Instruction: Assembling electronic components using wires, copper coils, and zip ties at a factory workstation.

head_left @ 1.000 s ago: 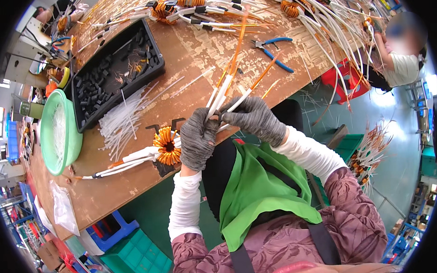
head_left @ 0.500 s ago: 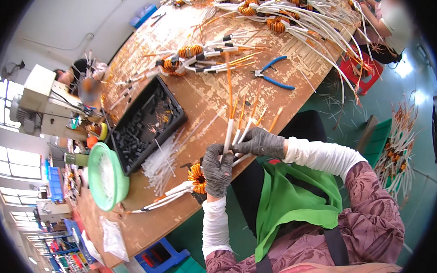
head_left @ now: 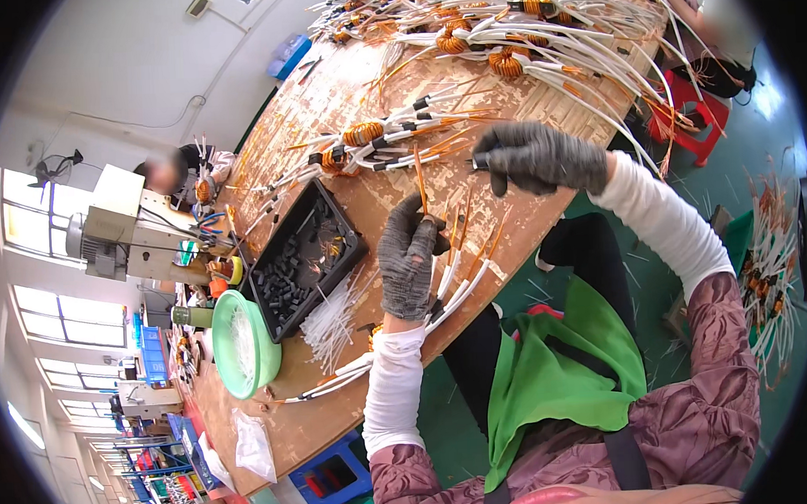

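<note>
My left hand point(head_left: 408, 265), in a grey knit glove, grips a bundle of wires point(head_left: 462, 277) with white sleeves and bare orange ends, held upright over the wooden workbench point(head_left: 375, 200). The bundle's orange coil point(head_left: 373, 336) peeks out below my wrist. My right hand point(head_left: 542, 156), also gloved, is stretched farther out on the bench. It is closed over the pliers point(head_left: 479, 163), of which only a dark tip shows at the fingers.
A black tray of small black parts point(head_left: 297, 265), a green bowl point(head_left: 238, 347) and loose white tubes point(head_left: 330, 321) lie left of my hands. Finished coils with wires point(head_left: 364, 133) cover the far bench. A person point(head_left: 183, 171) sits by a machine point(head_left: 123, 226); another sits by a red stool point(head_left: 683, 118).
My right hand left the wire bundle and reached out over the blue-handled pliers, closing on them. My left hand keeps hold of the bundle. The view has tilted.
</note>
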Demonstrator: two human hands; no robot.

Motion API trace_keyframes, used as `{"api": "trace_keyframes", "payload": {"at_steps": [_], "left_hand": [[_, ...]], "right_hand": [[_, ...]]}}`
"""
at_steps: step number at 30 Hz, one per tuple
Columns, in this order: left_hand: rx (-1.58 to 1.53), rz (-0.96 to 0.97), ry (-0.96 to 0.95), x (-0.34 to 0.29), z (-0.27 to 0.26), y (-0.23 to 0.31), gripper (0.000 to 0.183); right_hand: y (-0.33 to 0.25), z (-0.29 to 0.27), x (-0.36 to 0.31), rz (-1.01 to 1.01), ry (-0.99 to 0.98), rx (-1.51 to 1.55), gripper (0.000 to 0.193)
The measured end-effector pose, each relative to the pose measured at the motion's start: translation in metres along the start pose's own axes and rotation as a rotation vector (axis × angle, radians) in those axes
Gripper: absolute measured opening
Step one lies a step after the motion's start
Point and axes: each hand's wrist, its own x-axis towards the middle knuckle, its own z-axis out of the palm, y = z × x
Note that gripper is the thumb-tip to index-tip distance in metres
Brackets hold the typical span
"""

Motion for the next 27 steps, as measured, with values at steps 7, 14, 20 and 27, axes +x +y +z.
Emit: {"api": "trace_keyframes", "payload": {"at_steps": [7, 14, 20, 27], "left_hand": [[0.012, 0.022, 0.037, 0.015, 0.017, 0.013, 0.035], [0.031, 0.054, 0.044, 0.022, 0.022, 0.015, 0.037], [0.008, 0.048, 0.028, 0.023, 0.023, 0.011, 0.035], [0.024, 0.064, 0.001, 0.025, 0.023, 0.011, 0.034]], "right_hand": [[-0.007, -0.018, 0.056, -0.141, -0.03, 0.143, 0.021], [0.0, -0.012, 0.073, -0.108, -0.09, 0.222, 0.023], [-0.001, -0.011, 0.073, -0.108, -0.059, 0.173, 0.026], [-0.002, -0.008, 0.072, -0.107, 0.001, 0.11, 0.027]]}}
